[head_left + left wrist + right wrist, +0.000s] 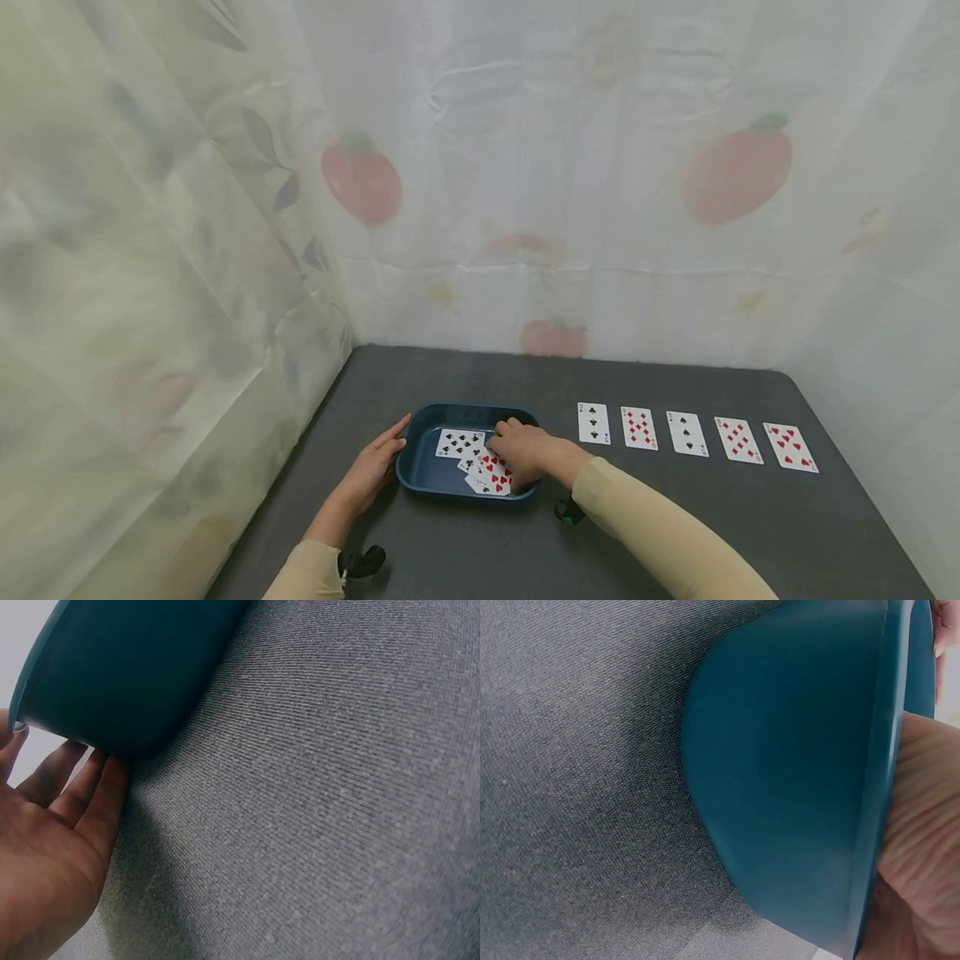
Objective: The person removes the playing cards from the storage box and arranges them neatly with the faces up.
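Observation:
A dark blue tray [420, 479] with rounded corners sits on the table, several face-up playing cards inside. My left hand [372, 467] holds its left end, thumb at the rim and fingers against the outer wall; the left wrist view shows these fingers [105, 795] under the rim. My right hand [522, 450] reaches over the right end into the tray, fingers bent down around a hearts card [492, 473] that overlaps other cards. A spades card [460, 442] lies beside them. In the right wrist view the tray wall [795, 765] hides my right fingertips.
On the dark grey table [675, 517], a row of face-up cards lies right of the tray, from a clubs card [594, 423] to a hearts card [791, 447]. Light curtains [585, 192] with fruit prints hang behind and at both sides.

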Tool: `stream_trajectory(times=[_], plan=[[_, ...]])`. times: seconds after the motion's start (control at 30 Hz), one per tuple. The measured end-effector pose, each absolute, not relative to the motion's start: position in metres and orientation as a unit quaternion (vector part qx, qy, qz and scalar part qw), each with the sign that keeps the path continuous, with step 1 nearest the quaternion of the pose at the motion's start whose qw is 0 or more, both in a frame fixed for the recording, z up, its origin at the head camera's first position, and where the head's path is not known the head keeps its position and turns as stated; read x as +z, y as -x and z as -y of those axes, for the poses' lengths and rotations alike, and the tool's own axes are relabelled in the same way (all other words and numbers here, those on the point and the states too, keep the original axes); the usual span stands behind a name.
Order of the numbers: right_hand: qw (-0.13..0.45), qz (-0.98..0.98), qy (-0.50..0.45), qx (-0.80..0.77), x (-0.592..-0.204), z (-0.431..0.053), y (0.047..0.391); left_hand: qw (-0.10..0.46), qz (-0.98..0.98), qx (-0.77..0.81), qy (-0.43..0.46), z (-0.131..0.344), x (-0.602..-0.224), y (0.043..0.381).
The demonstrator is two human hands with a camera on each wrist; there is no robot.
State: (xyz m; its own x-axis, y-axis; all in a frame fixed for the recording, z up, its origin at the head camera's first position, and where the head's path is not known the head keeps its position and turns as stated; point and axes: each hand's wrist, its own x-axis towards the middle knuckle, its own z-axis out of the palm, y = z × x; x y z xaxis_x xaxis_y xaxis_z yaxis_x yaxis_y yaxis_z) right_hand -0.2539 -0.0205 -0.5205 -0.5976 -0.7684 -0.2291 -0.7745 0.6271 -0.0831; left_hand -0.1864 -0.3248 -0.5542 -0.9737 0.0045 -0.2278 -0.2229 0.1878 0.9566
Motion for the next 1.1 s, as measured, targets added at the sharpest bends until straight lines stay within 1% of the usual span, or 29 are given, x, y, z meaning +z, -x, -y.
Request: stream_trajectory(times=[0.5,0.67,0.87,1.1], plan=[[0.108,-0.891,0.441,-0.011,-0.521,0.017,0.253,0.09,-0.762,0.638,0.072,0.325,-0.554,0.188],[0.105,-0.886,0.447,-0.067,-0.517,0.011,0.256,0.091,-0.764,0.635,0.071,0.325,-0.553,0.187],[0.096,-0.881,0.438,-0.153,-0.496,-0.009,0.256,0.09,-0.765,0.634,0.071,0.325,-0.556,0.19],[0.056,-0.892,0.407,-0.19,-0.471,-0.048,0.257,0.088,-0.766,0.633,0.074,0.327,-0.557,0.192]])
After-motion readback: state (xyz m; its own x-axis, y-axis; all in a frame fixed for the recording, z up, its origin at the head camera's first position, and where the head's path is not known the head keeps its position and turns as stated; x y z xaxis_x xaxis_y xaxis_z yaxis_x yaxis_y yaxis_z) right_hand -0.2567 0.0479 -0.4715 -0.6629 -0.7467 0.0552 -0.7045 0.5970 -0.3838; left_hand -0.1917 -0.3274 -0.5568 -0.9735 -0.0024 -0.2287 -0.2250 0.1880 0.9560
